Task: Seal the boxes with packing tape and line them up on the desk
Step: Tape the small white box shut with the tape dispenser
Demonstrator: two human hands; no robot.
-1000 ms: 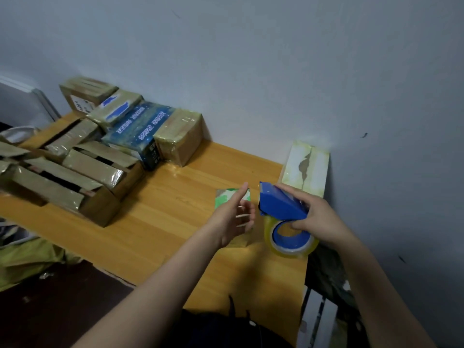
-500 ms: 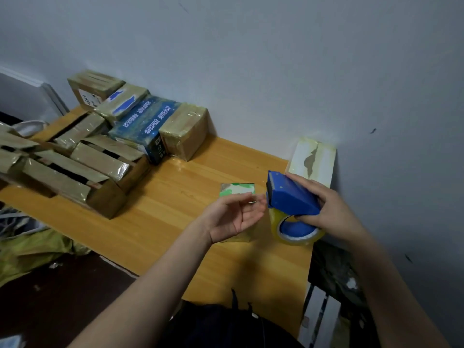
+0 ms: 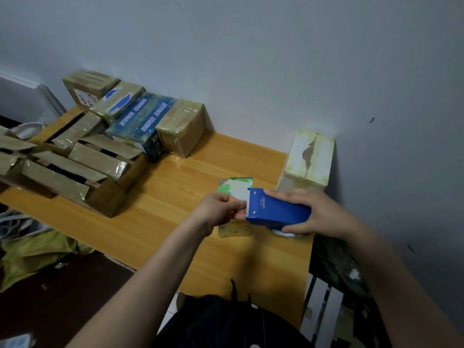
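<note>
- Hands: right hand [image 3: 320,213] wrapped round the body of the blue tape dispenser [image 3: 278,209], with the roll [image 3: 286,233] just showing under it. Left hand [image 3: 221,207] has thumb and forefinger pinched at the toothed edge, apparently on the tape end [image 3: 244,209]; the film is too clear to confirm.
- Both hands sit over the small green-and-white box [image 3: 234,188], which lies flat on the worktop [image 3: 175,217] towards its right end. No strip is visible across it yet. Judgement: a length is being drawn off for this box.
- Right, further back: pale box [image 3: 308,156] stands against the wall, apart from the others. Its top looks torn; I cannot tell whether it is sealed.
- Left, middle: several brown cartons [image 3: 82,172] with flaps raised and dark gaps between them. These are unsealed.
- Far left, along the wall: four closed boxes in a touching row, namely a brown box [image 3: 183,126], a blue printed box [image 3: 143,121], one with a blue patch [image 3: 118,101] and one with a label [image 3: 88,86]. The brown one has a glossy wrap, and these read as done.
- Estimate: under half complete. The small box, the open cartons and possibly the pale box remain, then joining them to the row.
</note>
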